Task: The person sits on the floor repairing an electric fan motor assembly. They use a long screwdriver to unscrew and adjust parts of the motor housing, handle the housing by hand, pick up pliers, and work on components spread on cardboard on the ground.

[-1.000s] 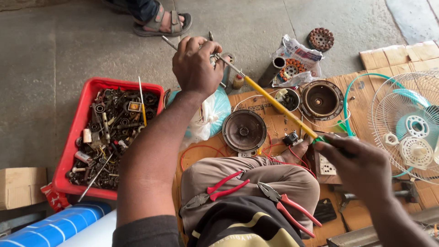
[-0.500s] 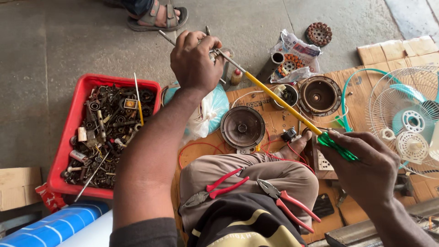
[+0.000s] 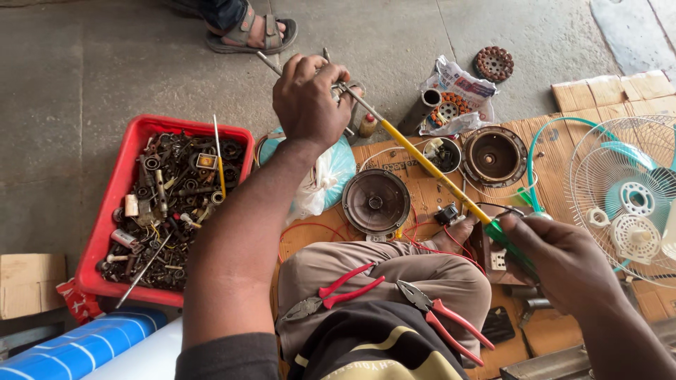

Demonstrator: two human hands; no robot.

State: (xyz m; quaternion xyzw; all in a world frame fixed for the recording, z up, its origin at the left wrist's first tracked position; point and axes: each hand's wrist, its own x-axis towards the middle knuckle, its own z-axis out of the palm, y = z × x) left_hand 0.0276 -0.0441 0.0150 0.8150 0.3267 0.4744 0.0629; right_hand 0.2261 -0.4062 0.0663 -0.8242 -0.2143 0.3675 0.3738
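Note:
My left hand [image 3: 308, 98] is raised and closed around a small metal part [image 3: 343, 87] at the tip of a long screwdriver. The screwdriver [image 3: 429, 169] has a yellow shaft and a green handle, and my right hand [image 3: 563, 257] grips that handle at the lower right. The tool runs diagonally between both hands above a round dark motor cover [image 3: 375, 202] on the cardboard. Two red-handled pliers [image 3: 338, 292] [image 3: 440, 317] lie on my lap.
A red tray [image 3: 123, 186] of several metal parts sits at left. Another motor housing [image 3: 493, 155], a small bowl [image 3: 443, 155], a plastic bag [image 3: 324, 176] and a fan guard [image 3: 627, 197] lie around. Another person's sandalled foot [image 3: 253, 28] stands at the top.
Both hands and the screwdriver have shifted a little upward and leftward in view; my right hand has drawn closer to my knee. The grips are unchanged.

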